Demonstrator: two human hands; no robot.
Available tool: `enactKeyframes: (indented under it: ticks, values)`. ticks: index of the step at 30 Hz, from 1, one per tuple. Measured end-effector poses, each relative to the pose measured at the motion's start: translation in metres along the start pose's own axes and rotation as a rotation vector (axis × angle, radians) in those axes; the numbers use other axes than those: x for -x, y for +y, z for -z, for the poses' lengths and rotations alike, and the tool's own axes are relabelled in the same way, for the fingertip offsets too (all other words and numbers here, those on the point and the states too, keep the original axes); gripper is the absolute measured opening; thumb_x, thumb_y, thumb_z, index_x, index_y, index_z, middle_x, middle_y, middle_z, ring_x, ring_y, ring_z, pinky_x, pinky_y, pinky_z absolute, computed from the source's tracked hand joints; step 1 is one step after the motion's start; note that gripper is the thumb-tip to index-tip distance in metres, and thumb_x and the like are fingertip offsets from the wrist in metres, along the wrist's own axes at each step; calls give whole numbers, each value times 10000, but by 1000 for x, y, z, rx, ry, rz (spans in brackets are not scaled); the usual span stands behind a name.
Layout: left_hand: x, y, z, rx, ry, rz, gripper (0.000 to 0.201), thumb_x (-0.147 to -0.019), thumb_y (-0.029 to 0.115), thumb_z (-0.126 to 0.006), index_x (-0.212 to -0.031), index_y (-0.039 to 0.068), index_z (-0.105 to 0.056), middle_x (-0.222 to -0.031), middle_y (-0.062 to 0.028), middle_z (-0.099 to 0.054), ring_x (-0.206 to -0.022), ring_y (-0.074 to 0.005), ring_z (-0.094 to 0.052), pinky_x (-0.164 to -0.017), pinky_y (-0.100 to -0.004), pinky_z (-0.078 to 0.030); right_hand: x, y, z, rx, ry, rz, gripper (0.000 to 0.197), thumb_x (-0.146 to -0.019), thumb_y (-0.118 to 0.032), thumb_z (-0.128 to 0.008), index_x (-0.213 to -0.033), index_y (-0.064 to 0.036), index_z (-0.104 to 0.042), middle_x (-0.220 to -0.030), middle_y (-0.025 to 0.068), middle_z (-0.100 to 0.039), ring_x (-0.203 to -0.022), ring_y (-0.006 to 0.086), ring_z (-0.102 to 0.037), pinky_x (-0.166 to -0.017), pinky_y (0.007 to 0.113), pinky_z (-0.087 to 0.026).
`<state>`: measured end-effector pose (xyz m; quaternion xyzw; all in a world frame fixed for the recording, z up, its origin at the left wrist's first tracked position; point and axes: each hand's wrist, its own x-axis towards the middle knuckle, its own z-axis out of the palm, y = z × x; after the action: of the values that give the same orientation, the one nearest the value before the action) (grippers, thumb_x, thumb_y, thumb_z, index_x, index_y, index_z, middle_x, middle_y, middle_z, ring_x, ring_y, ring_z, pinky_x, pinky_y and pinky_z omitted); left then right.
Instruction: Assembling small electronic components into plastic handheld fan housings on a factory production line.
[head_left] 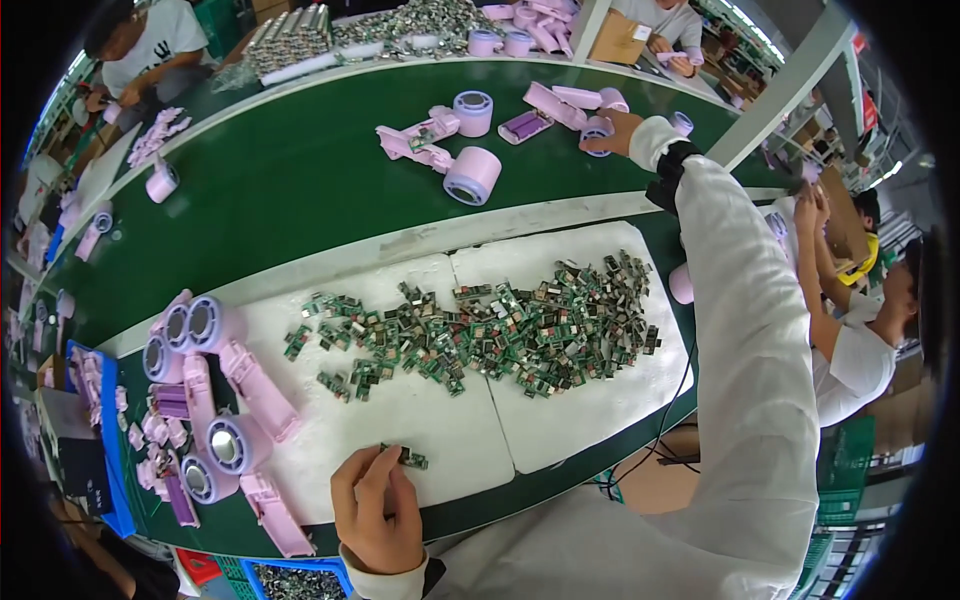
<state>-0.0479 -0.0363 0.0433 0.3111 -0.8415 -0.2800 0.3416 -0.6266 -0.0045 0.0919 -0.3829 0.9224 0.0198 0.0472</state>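
Near the front edge, my left hand (378,510) pinches a small green circuit board (414,460) between thumb and fingertips, over the white foam sheet (430,435). My right arm stretches far across the green belt. At its end, my right hand (615,132) has its fingers closed round the round head of a pink-and-lilac device housing (596,142); part of it is hidden by the hand. Beside that hand lie a pink shell half (556,105) and an open handle with a purple cell (526,126). A heap of small circuit boards (540,335) covers the foam's middle and right.
Several pink housings with round heads (240,442) lie at the left of the foam. More housings (472,176) rest on the belt (300,200). A white post (780,90) rises at the right. A dark cable (660,430) hangs near my right arm. Other people work around the line.
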Motion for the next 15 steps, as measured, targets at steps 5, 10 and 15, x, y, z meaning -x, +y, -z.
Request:
enactKeyframes:
  ticks: [5,10,15]
  values:
    - [-4,-3,-5,58,2,111,287,-847,-116,-634,-1110,-12,-679,-1085,-178,-651,-924,-310,-665,-759,-369,-556,-18,19,0,-19,81,-61,975,-663,-705,-793,-1302,15,-640,-1237,219,-685,-1146,367,-663,-986,406,-513]
    - [-4,-7,-6,34,-1,108,280,-856,-102,-626,-1118,-18,-672,-1083,-178,-650,-920,-300,-660,-756,-366,-552,-63,87,30,112,110,-135,1031,-552,-656,-887,-1331,-28,-639,-1257,192,-690,-1184,311,-659,-1001,389,-514]
    - [-3,-12,4,33,-43,60,286,-900,-38,-697,-1175,35,-718,-1165,-176,-645,-767,-273,-653,-563,-264,-506,-81,96,47,152,11,-166,926,-531,-484,-902,-1297,-30,-650,-1253,184,-683,-1187,332,-651,-1007,396,-518]
